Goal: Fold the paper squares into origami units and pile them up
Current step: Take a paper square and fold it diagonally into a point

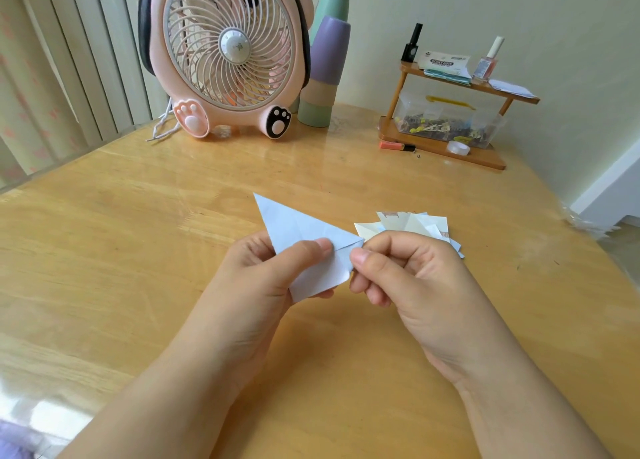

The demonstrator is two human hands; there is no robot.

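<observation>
bright daylight | glare on table (242, 154) | edges distorted | sharp

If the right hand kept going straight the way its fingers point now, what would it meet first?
The right hand points leftward, its fingertips already at the pale blue folded paper. That paper would come first, then the left hand pinching it. Depth looks shared, since both hands hold the same piece.
</observation>
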